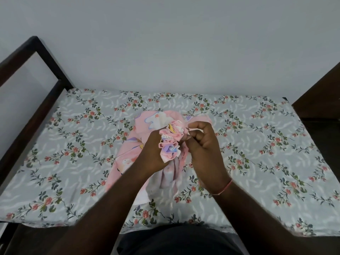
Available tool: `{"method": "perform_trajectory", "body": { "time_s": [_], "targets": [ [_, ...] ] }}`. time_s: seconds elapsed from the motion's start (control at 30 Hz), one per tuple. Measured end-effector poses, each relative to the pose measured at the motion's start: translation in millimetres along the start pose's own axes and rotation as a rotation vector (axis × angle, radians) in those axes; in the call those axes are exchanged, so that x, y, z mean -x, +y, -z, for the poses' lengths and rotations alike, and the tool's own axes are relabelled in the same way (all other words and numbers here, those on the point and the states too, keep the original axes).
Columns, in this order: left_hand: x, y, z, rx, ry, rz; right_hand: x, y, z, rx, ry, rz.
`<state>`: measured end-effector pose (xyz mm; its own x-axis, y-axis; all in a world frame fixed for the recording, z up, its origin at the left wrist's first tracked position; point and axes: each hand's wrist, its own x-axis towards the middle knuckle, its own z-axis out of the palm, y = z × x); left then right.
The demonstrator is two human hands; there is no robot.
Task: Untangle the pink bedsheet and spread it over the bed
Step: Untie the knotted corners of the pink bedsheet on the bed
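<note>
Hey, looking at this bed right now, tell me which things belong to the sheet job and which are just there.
Part of the job:
pink bedsheet, bunched, its gathered end gripped
left hand, clutching the bunch
right hand, pinching the folds
bed with floral cover

Just there:
dark bed frame at the left
dark furniture at the right
wrist thread

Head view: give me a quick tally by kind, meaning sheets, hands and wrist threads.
Sheets: 2, the bunched pink bedsheet and the grey floral sheet under it
Hands: 2, the left hand and the right hand, both on the pink bundle
Wrist threads: 1, a pink wrist thread
Total: 5
</note>
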<state>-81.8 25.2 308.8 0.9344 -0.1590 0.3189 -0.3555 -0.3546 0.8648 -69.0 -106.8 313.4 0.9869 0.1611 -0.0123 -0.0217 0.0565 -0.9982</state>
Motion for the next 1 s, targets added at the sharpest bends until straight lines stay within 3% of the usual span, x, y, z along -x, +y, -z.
{"method": "perform_trajectory", "body": {
  "time_s": [0.03,0.1,0.2,0.23,0.37,0.47,0.6,0.77,0.83,0.93,1.0],
  "targets": [
    [-5,1,-2,-0.017,0.027,0.015,0,3,-3,-0.066,0.046,-0.031],
    [-8,-5,-1,-0.028,0.157,0.028,-2,8,-5,-0.051,-0.022,-0.038],
    [-9,-12,5,-0.026,0.261,0.032,-12,13,9,0.270,-0.327,-0.051],
    [-10,-13,6,-0.047,0.285,0.034,-18,12,18,0.364,-0.345,-0.064],
    [-7,-13,5,-0.052,0.271,0.131,-40,1,41,0.274,-0.029,-0.062],
    [-7,-11,-2,-0.036,0.263,0.153,-41,-2,31,0.171,0.033,-0.057],
    [-9,-9,0,-0.105,0.376,0.075,-37,-1,37,0.251,-0.082,-0.025],
    [-12,-14,8,-0.139,0.359,0.094,-40,-6,57,0.489,-0.332,0.033],
    [-16,-16,10,-0.142,0.282,0.104,-44,-2,57,0.338,-0.188,-0.012],
    [-14,-11,5,-0.135,0.112,0.078,-44,1,46,0.072,0.176,-0.107],
    [-9,-10,-5,-0.057,0.080,0.099,-37,-2,33,-0.004,0.214,-0.145]
  ]
}}
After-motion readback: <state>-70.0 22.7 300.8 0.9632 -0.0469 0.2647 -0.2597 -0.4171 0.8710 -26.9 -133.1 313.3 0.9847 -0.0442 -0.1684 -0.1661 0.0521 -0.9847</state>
